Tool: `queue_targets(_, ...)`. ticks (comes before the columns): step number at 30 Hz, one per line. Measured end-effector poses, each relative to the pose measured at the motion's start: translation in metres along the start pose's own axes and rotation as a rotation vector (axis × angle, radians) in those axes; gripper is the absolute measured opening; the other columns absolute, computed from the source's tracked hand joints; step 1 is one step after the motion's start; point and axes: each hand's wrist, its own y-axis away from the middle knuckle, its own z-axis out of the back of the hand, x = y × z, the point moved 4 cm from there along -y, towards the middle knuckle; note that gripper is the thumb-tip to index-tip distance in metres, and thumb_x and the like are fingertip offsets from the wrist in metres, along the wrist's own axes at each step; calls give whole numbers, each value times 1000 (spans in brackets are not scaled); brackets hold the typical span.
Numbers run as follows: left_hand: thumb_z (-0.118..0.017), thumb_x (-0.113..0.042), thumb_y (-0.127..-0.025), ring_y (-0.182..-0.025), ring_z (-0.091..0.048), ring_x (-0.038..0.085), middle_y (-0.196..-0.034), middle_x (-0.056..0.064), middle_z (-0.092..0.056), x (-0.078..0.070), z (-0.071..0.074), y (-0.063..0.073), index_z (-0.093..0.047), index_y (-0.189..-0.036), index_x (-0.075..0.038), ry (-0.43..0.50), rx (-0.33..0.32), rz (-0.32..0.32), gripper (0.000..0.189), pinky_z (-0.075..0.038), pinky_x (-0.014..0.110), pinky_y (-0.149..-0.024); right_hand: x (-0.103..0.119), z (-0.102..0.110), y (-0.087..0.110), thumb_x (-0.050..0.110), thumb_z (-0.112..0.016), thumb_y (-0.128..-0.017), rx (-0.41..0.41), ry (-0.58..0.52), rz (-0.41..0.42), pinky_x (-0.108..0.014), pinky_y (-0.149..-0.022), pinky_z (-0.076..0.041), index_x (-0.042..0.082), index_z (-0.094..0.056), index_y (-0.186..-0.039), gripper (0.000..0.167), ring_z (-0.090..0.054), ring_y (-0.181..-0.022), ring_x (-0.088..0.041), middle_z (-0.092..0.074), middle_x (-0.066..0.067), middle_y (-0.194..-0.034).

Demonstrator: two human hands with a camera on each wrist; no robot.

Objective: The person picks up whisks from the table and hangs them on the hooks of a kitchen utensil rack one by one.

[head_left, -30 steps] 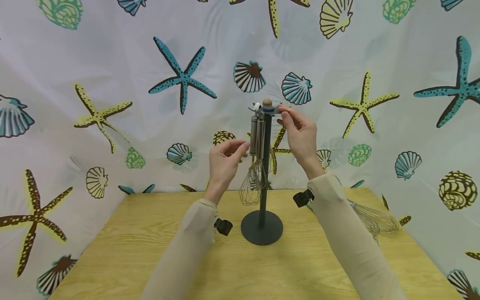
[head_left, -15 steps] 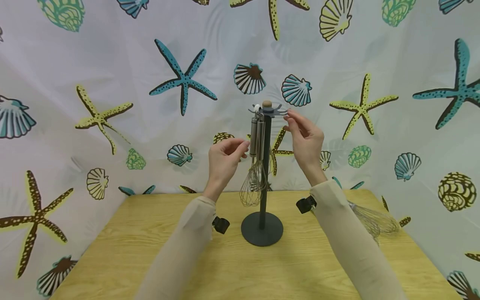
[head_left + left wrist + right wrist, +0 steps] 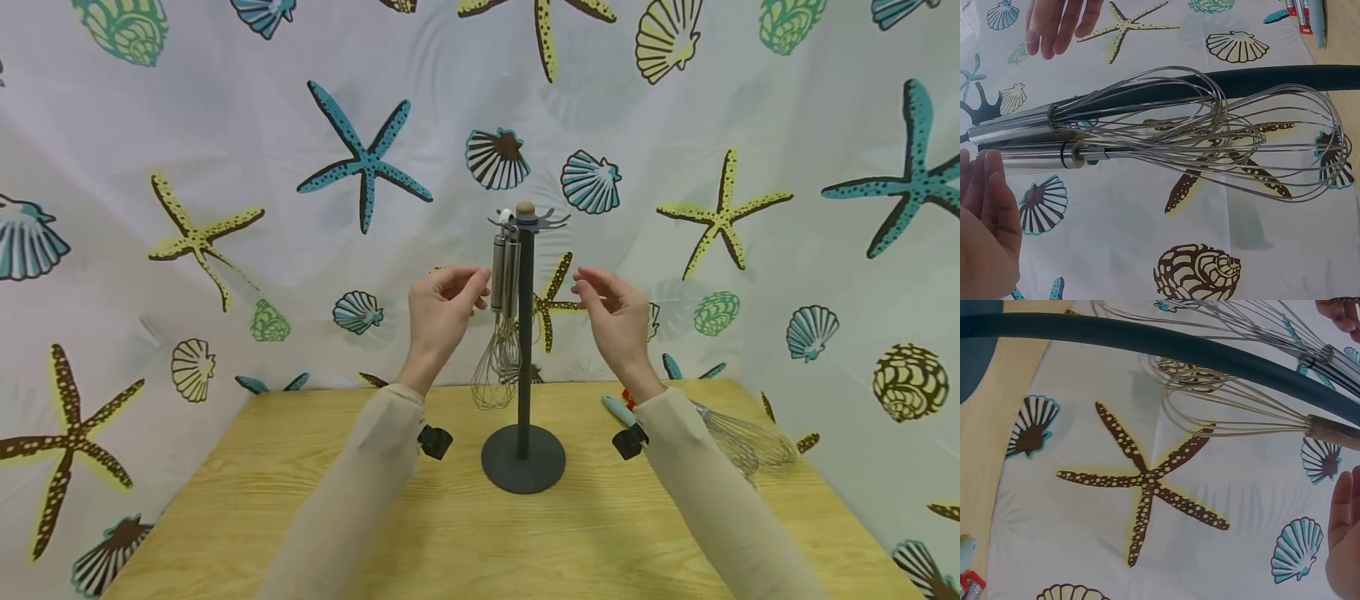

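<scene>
A dark stand [image 3: 525,358] with a round base, a wooden knob and curved hooks stands upright on the table. Two whisks with steel handles [image 3: 498,275] hang from its left side, their wire loops downward. Behind the pole hangs another whisk [image 3: 1335,432], best seen in the right wrist view. My left hand [image 3: 442,312] hovers beside the hanging handles, fingers loosely bent and fingertips close to the nearest handle [image 3: 1032,156]. To the right of the pole my right hand [image 3: 618,321] is raised in the air, its fingers relaxed and holding nothing.
More wire whisks [image 3: 750,437] lie at the table's right, partly behind my right sleeve. Near them are a light blue handle [image 3: 618,410] and a red item [image 3: 627,398]. A sea-patterned curtain [image 3: 247,125] backs the wooden table [image 3: 315,433].
My right hand has left the stand's hooks and moved down and to the right. My left hand has drawn slightly left. The stand's top and hanging whisks have shifted slightly left.
</scene>
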Motion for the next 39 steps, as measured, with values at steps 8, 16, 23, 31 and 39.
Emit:
queue_targets(8,-67,-20,-95,-66,-67,24,-84,17,-72,-6,-1,-3,-75,-102,-2,-66,8,-29,20,-53,26,-60,-17,9,21,3,-60,-96,90,64,-137,-19,-76,-56,-8,-65,-120,26,-63,-85,7,-65,-29,-116)
queue_targets(16,-68,-32,-94,-78,-64,17,-103,5,-74,-13,3,-12,-74,-111,-12,-159,-52,-62,27,-51,25,-69,-66,25,47,16,-61,-98,172,79,-341,-27,-81,-57,1,-66,-123,29,-65,-93,-2,-66,-22,-122)
queue_targets(23,-68,-31,-94,-86,-66,22,-116,6,-69,-23,-3,-21,-71,-118,-12,-157,-65,-99,31,-56,35,-74,-93,42,68,16,-60,-99,180,72,-562,-18,-79,-54,0,-62,-129,34,-62,-89,2,-62,-24,-129)
queue_targets(31,-67,-26,-95,-97,-65,21,-126,2,-67,-29,-8,-33,-71,-122,-14,-135,-63,-105,29,-56,28,-71,-108,59,89,27,-60,-99,217,187,-666,-22,-65,-49,6,-63,-130,37,-61,-93,-11,-62,-16,-128)
queue_targets(39,-66,-12,-95,-119,-57,29,-130,16,-63,-32,-8,-43,-67,-125,-2,-68,16,-91,31,-51,46,-94,-127,81,103,22,-59,-100,272,234,-680,-20,-81,-52,1,-60,-131,38,-62,-104,-18,-61,-21,-132)
